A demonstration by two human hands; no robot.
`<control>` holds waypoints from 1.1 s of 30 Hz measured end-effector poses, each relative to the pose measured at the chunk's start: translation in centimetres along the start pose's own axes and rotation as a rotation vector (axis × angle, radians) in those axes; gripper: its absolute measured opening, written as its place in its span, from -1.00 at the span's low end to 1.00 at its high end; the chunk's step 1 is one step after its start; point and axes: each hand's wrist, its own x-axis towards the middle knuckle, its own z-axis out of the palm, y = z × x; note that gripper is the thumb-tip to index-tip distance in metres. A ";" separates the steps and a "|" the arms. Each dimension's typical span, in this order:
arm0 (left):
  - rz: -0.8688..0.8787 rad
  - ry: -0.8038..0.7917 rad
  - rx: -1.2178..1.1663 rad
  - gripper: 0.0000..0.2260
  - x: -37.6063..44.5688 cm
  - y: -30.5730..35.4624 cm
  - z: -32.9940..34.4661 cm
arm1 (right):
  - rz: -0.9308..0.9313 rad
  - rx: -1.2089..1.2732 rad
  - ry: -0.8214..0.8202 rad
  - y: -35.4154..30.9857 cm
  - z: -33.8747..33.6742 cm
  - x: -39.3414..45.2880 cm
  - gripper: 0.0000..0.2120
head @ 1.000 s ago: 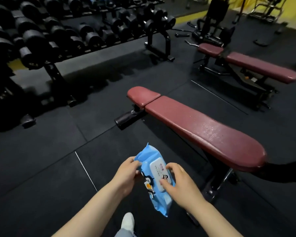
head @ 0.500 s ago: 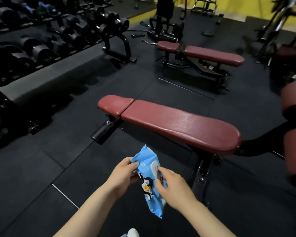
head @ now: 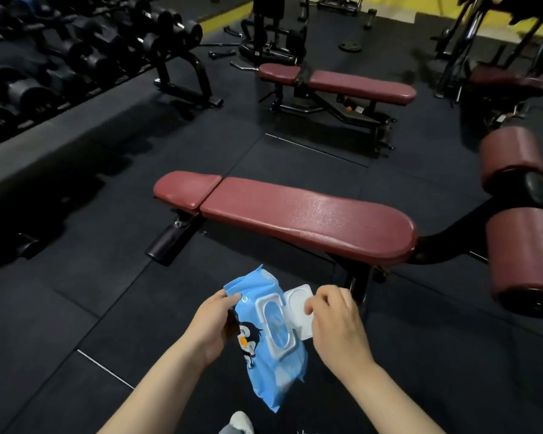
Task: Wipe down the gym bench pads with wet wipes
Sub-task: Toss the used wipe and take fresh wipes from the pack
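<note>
Gripping the wipes pack [head: 265, 339] upright, long axis toward the bench pad [head: 301, 214], the left hand [head: 212, 324] steadies it while the right hand [head: 334, 321] pinches its opened lid [head: 298, 311]

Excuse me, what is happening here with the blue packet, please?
A person stands in a gym beside a red padded bench. The left hand holds a blue pack of wet wipes, and the right hand holds its white flip lid swung open. No wipe is pulled out yet, and nothing is touching the bench pads. A second bench and a dumbbell rack are farther back.
</note>
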 end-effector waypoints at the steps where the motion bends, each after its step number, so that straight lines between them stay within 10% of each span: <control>1: -0.011 0.013 -0.018 -0.76 0.0 -0.1 0.2 | -0.082 -0.009 -0.014 -0.1 -0.1 -0.2 -0.75; 6: -0.020 0.081 -0.064 -0.75 0.5 -0.4 1.1 | -0.256 0.016 -0.102 0.1 0.3 -1.5 -0.78; 33: -0.117 0.161 -0.226 -0.73 0.7 -0.3 2.0 | 0.097 0.055 -0.172 -2.4 3.0 0.0 -0.79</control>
